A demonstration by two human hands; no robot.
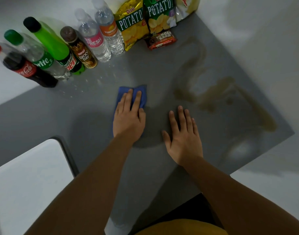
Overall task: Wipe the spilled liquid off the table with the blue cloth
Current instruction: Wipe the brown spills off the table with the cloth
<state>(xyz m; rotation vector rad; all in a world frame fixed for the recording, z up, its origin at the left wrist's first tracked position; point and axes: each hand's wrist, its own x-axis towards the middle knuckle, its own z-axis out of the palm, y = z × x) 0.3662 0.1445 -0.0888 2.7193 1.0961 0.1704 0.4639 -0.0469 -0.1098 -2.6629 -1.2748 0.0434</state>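
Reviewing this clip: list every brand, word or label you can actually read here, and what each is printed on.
"Coca-Cola": dark cola bottle with red label
"Sprite": clear bottle with green cap
"Mountain Dew", partly hidden: bright green bottle
"KOPIKO LUCKY DAY": brown coffee bottle
"RE FRESH", start cut off: pink-labelled water bottle
"TUMPANA...", blurred: orange-labelled water bottle
"Oishi POTATO": yellow crisp bag
"POTATO": green crisp bag
"FUDGEE BARR", blurred: red snack wrapper

arms: bare, no sleeves | hands: no rings/watch | top (181, 228): yellow
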